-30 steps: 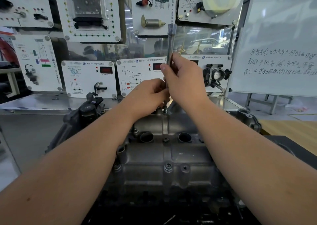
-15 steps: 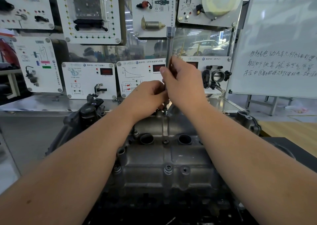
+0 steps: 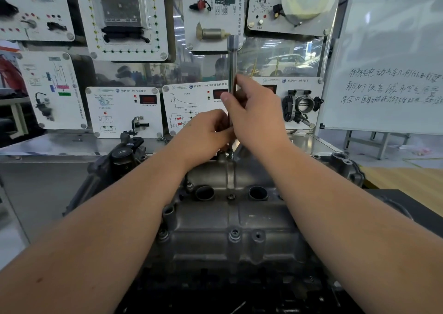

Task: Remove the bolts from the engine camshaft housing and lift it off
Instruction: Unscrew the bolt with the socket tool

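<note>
A grey cast camshaft housing (image 3: 230, 220) lies in front of me on the engine, with two round holes and several bolts, one (image 3: 234, 234) near its front edge and one (image 3: 231, 196) in the middle. A long silver socket extension (image 3: 232, 59) stands upright over the housing's far edge. My right hand (image 3: 255, 112) pinches its shaft about halfway up. My left hand (image 3: 206, 131) grips the lower end just above the housing. The tool's tip and the bolt under it are hidden by my fingers.
White training panels (image 3: 124, 112) with sensors and a throttle body (image 3: 302, 104) stand on a metal bench behind the engine. A whiteboard (image 3: 393, 54) stands at the right. A black intake part (image 3: 119, 160) sits at the housing's left, a metal bracket (image 3: 345, 167) at its right.
My right hand's fingers have shifted slightly on the shaft, the thumb now lower. The tool stays upright in the same place and my left hand has barely moved.
</note>
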{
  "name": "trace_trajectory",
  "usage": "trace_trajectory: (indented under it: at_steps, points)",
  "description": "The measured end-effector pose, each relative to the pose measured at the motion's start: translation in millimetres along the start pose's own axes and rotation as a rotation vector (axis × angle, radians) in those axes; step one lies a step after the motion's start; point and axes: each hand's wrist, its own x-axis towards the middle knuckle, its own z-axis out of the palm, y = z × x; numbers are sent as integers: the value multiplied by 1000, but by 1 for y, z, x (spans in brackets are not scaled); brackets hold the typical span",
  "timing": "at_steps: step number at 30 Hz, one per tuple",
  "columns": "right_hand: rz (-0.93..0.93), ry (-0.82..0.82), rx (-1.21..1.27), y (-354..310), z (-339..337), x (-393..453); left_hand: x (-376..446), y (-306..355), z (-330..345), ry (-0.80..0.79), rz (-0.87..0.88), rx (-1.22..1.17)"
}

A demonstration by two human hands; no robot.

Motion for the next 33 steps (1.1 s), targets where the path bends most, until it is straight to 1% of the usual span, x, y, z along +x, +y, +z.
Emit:
trace_trajectory:
  at_steps: [3,6,10,14,19,23,30,33]
  points:
    - [20,-29,-4,1,-1,2,2,-4,1,3,-12,-35]
    - [71,-66,73,-1,0,0,2,-6,0,7,1,0]
    - [49,-54,52,-2,2,-2,2,-2,-2,-19,5,0]
    - [29,-7,30,-1,1,-1,2,-1,-1,-17,0,-11]
    - [47,-57,30,-2,1,1,1,-5,1,-9,-8,-61]
    - [85,-58,47,-4,2,-2,0,-3,-1,-20,13,-21]
    - [16,-53,4,-1,1,0,0,3,-1,-10,8,-22]
    - [37,-82,23,-2,1,1,1,-1,1,-7,-6,-36]
